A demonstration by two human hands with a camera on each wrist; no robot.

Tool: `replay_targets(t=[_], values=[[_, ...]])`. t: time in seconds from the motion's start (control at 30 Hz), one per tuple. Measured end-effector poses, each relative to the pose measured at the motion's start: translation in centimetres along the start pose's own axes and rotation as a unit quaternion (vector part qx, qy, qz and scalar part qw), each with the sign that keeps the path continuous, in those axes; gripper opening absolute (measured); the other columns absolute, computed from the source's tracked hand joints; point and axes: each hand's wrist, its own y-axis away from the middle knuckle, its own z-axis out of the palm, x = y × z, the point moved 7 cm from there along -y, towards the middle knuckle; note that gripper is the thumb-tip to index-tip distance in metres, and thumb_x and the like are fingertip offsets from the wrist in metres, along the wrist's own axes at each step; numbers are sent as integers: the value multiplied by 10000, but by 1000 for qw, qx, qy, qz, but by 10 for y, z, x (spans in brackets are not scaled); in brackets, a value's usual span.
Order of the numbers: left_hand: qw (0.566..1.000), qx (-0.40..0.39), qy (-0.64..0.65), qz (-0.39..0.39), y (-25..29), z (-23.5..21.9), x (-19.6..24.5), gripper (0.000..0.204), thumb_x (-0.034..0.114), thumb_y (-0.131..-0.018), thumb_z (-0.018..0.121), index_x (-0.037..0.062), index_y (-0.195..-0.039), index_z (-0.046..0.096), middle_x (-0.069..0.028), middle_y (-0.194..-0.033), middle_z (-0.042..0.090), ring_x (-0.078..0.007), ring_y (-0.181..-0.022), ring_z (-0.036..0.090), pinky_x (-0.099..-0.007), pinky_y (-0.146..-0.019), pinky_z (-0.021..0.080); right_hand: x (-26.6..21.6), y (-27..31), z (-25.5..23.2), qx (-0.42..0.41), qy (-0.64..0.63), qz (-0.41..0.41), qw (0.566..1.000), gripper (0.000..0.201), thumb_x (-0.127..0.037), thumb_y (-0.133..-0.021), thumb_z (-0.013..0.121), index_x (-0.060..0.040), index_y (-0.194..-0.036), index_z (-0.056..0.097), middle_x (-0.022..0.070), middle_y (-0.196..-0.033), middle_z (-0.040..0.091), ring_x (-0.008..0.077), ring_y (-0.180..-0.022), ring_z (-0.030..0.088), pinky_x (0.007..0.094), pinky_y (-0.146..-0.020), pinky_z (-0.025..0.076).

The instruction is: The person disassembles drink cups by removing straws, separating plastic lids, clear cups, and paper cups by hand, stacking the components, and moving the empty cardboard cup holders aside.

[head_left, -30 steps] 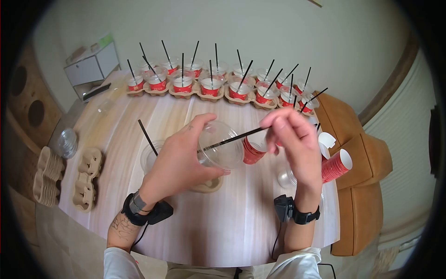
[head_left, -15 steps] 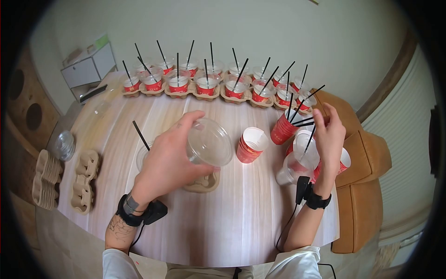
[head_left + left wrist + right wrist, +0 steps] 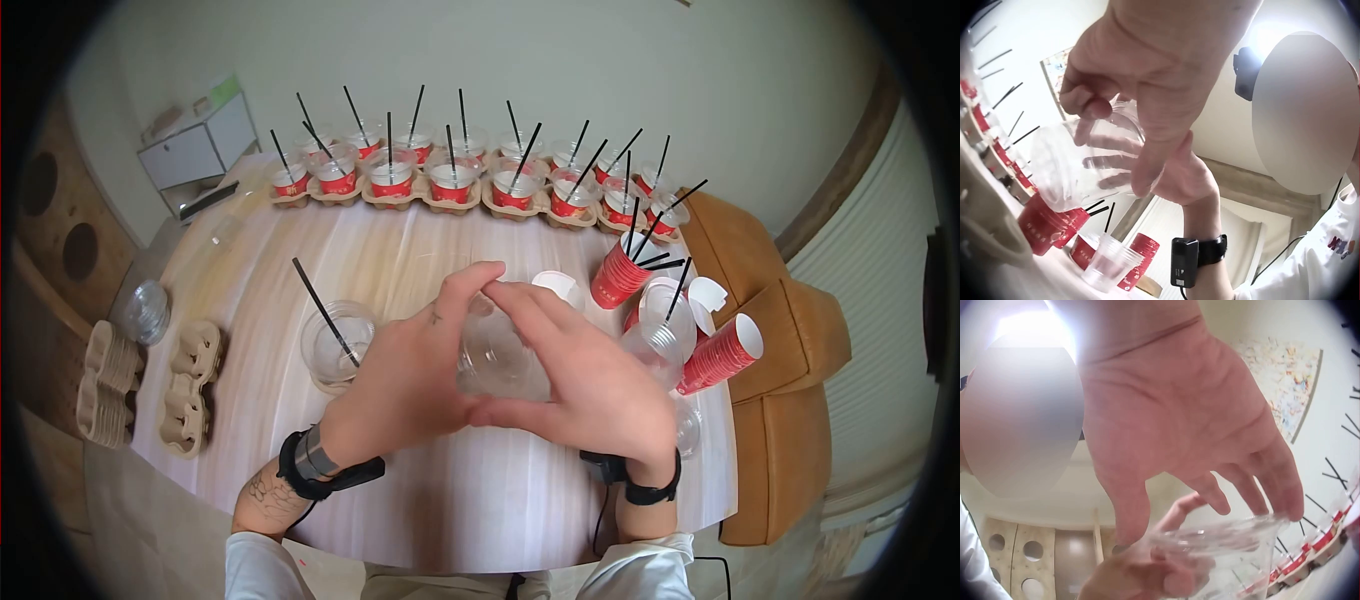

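A clear plastic cup (image 3: 500,350), tilted on its side, is held between both hands above the table. My left hand (image 3: 405,370) grips its near-left side, fingers curled round the wall. My right hand (image 3: 585,375) spans the rim from the right, thumb below and fingers along the far side. Through the clear wall, the right hand's fingers (image 3: 1110,162) show spread out. Left of the hands stands another clear cup (image 3: 325,345) with a black straw (image 3: 322,305) leaning in it. A red-and-white paper cup (image 3: 557,287) is partly hidden behind my right hand.
Red cups with clear tops and straws stand in cardboard carriers (image 3: 455,207) along the back. At right are a red cup of black straws (image 3: 618,275), stacked clear cups (image 3: 660,340) and stacked red cups (image 3: 718,357). More carriers (image 3: 190,390) and clear lids (image 3: 148,312) lie left.
My right hand first held a black straw at the clear cup, moved right to the straws and clear cups, and has returned empty of the straw to grip the cup alongside my left hand.
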Motion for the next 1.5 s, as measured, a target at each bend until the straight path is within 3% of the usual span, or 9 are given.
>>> replay_targets(t=[0.47,0.53,0.67,0.73,0.9,1.03,1.1,1.17,1.5], values=[[994,-1,-44,102,5,-2,15,1061,154,-668,941,142,-1541,339,-166,-1226,719,-393,-1033,726,-454,-798,593,3,4,-15,-90,-29,-46,994,800,-232,-756,897,-115,-1456,527,158,-1376,561,381,-1182,636,457,-939,566],[994,-97,-12,42,4,-1,14,1066,176,-665,959,105,-1531,342,-162,-1390,649,-385,-1223,675,-435,-996,565,1,14,-29,-94,-43,-94,990,807,-216,-736,913,-115,-1445,541,141,-1371,561,346,-1195,632,441,-938,572],[996,-84,38,18,3,-9,20,1083,150,-652,963,104,-1548,355,-137,-1382,665,-326,-1252,674,-396,-1031,541,19,53,-80,152,-173,71,970,1047,-341,-568,1065,-78,-1400,487,102,-1489,454,290,-1305,589,463,-1079,511],[991,-7,68,113,0,-18,27,1120,105,-625,973,105,-1568,370,-98,-1372,678,-243,-1170,691,-353,-1003,541,25,79,-97,270,-261,36,926,1002,-197,-600,1049,-82,-1403,460,118,-1445,505,250,-1329,569,418,-1061,530],[974,-26,221,44,-7,1,20,1059,-39,-674,892,82,-1591,374,-117,-1456,566,-60,-805,563,-256,-838,534,86,186,-95,304,-137,126,934,939,-295,-645,1048,-64,-1350,472,158,-1527,476,278,-1402,518,432,-1186,407],[981,-9,164,102,-35,32,46,1064,-40,-675,893,85,-1593,370,-105,-1383,577,-60,-807,566,-261,-834,537,151,271,-60,352,-113,242,897,863,-426,-694,1010,-49,-1270,489,213,-1554,491,292,-1387,530,439,-1168,412],[968,-61,239,52,-49,56,55,949,161,-736,913,74,-1542,419,-151,-1415,564,-265,-1166,630,-366,-907,540,173,295,-49,366,-103,262,887,849,-419,-710,1000,-49,-1274,486,220,-1566,489,301,-1383,536,440,-1160,418],[971,-52,220,77,-63,74,69,944,161,-734,910,60,-1535,422,-160,-1410,564,-283,-1185,617,-372,-923,533,183,310,-42,333,-33,312,889,745,-363,-764,959,-51,-1269,508,247,-1585,473,360,-1383,547,433,-1126,448],[987,-10,30,158,-86,156,67,952,324,-745,915,-16,-1491,432,-215,-1322,596,-384,-1340,517,-490,-1136,379,172,288,-35,162,182,351,904,631,-307,-836,869,-55,-1318,550,268,-1603,391,454,-1405,495,481,-1116,455]])
